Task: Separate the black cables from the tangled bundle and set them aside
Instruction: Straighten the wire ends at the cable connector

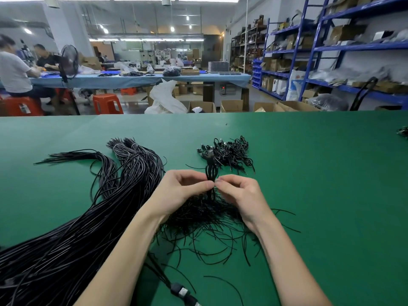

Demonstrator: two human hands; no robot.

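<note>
A small upright bunch of black cables (pixel 211 171) stands between my two hands at the middle of the green table (pixel 309 173). My left hand (pixel 183 188) pinches it from the left and my right hand (pixel 238 193) pinches it from the right, fingertips almost meeting. Below my hands lies a loose tangle of thin black cables (pixel 205 221), partly hidden by my wrists. Behind the bunch sits a separate pile of short black cables with connectors (pixel 229 153). A long thick bundle of black cables (pixel 88 217) runs along the left.
A black plug with a silver end (pixel 183 293) lies near the front edge. More dark cable ends (pixel 403 131) peek in at the far right. Beyond the table's far edge are cardboard boxes (pixel 231 106), orange stools, blue shelving (pixel 331 51) and seated people at the left.
</note>
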